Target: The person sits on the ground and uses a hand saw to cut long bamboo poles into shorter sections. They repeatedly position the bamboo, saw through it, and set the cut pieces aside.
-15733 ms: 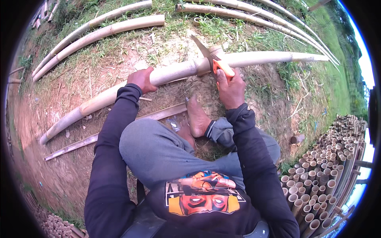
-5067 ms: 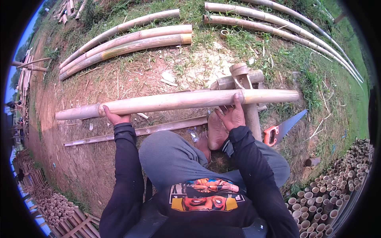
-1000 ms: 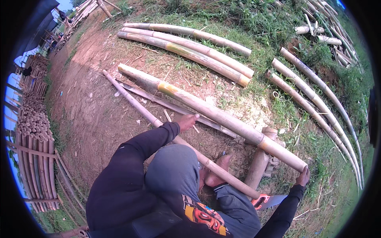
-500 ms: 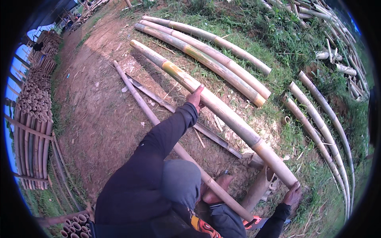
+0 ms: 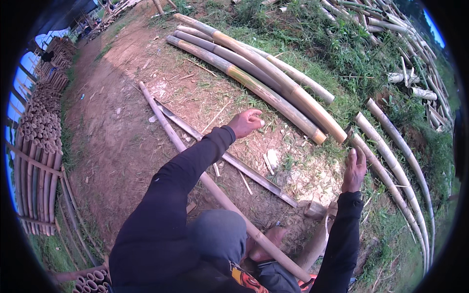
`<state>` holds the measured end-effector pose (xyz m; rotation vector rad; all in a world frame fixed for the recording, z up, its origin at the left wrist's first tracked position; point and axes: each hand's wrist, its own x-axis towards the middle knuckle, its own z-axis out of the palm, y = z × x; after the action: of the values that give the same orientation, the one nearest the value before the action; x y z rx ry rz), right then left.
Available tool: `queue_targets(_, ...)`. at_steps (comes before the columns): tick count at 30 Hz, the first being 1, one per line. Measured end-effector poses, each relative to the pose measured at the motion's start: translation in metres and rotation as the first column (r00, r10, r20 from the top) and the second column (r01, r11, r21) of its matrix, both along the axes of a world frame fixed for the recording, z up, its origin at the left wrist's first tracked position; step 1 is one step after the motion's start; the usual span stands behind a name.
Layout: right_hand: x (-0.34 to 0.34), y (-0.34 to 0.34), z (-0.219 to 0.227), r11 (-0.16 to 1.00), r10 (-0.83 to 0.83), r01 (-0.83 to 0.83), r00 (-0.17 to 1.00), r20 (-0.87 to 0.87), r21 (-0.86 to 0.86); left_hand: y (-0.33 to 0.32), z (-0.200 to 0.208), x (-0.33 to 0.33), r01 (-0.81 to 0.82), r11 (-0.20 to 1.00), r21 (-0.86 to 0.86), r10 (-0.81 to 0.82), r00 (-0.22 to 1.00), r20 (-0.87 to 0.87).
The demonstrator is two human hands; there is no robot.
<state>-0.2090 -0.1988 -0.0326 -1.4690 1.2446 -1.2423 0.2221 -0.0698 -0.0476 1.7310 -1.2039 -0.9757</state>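
Observation:
My left hand (image 5: 246, 123) is held out over the ground, fingers curved and apart, holding nothing. Further right my right hand (image 5: 355, 171) is also empty and open, fingers pointing up, just short of the near end of a thick bamboo pole (image 5: 288, 84). That pole is apart from both hands and slants over the other poles; whether it rests on them or is still in the air, I cannot tell. Nearest me in that group is a bamboo pole with a yellow-green patch (image 5: 239, 75). A thinner bamboo pole (image 5: 210, 183) runs past my bent knee (image 5: 217, 234).
A split bamboo length (image 5: 234, 162) lies on the dirt among pale chips. Beside a short bamboo stump (image 5: 315, 244) is my foot. Several long poles (image 5: 395, 151) lie on the grass at right. Stacked bamboo (image 5: 44, 171) stands at left, and a bamboo heap (image 5: 410, 29) at far right.
Both hands have let go of the thick bamboo pole. It has moved away from me, over the other poles. My right hand has risen up the picture; my left has shifted slightly.

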Motion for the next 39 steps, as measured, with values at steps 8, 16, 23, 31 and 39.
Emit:
queue_targets(8,-0.103,0.193,-0.001,0.991,0.034,-0.108,0.770,-0.637,-0.078,0.200,-0.101,-0.075,0.751,0.496,0.435,-0.836,0.276,0.475)
queue_targets(16,-0.160,0.355,-0.006,0.975,-0.200,0.213,0.720,-0.665,-0.062,0.189,-0.079,-0.040,0.564,0.719,0.406,-0.646,0.326,0.690)
queue_targets(23,-0.127,0.394,-0.018,0.979,-0.192,0.188,0.724,-0.662,-0.078,0.164,-0.086,-0.019,0.371,0.804,0.464,-0.575,0.288,0.766)
queue_targets(31,-0.133,0.356,-0.018,0.962,-0.253,0.262,0.750,-0.612,-0.076,0.158,-0.070,0.006,-0.009,0.980,0.200,-0.182,0.377,0.908)
queue_targets(39,-0.245,0.392,-0.112,0.269,-0.384,0.915,0.387,-0.838,0.300,0.220,-0.118,-0.013,0.045,0.992,0.120,-0.124,0.581,0.805)
